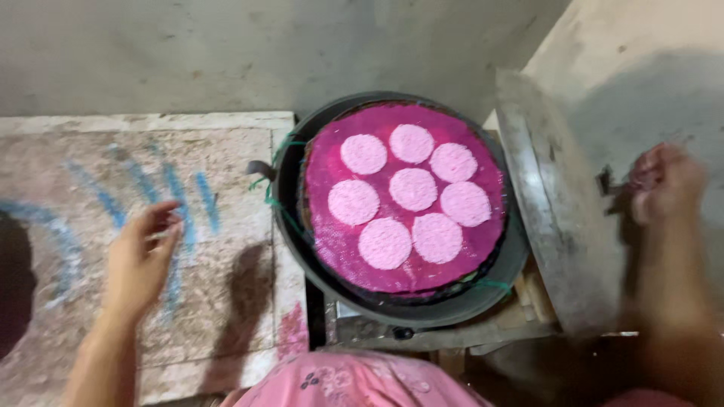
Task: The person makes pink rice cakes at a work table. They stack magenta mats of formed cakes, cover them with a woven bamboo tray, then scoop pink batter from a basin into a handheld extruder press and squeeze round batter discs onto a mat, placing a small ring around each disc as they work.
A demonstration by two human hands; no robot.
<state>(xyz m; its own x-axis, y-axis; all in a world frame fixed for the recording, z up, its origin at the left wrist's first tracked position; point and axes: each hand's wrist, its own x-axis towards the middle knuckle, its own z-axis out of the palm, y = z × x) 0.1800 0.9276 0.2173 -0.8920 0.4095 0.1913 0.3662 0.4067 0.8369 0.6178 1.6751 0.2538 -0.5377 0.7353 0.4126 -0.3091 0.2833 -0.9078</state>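
Note:
A dark round pot holds a magenta mesh sheet with several pale pink round discs laid on it. My right hand is closed on the handle of a grey metal lid, which stands tilted on edge at the pot's right side. My left hand hovers over the stone counter left of the pot, fingers apart, holding nothing.
The stone counter at left carries blue painted strokes and a dark round hole at its far left edge. A grey wall runs behind. Green string wraps the pot's rim. Pink cloth fills the bottom edge.

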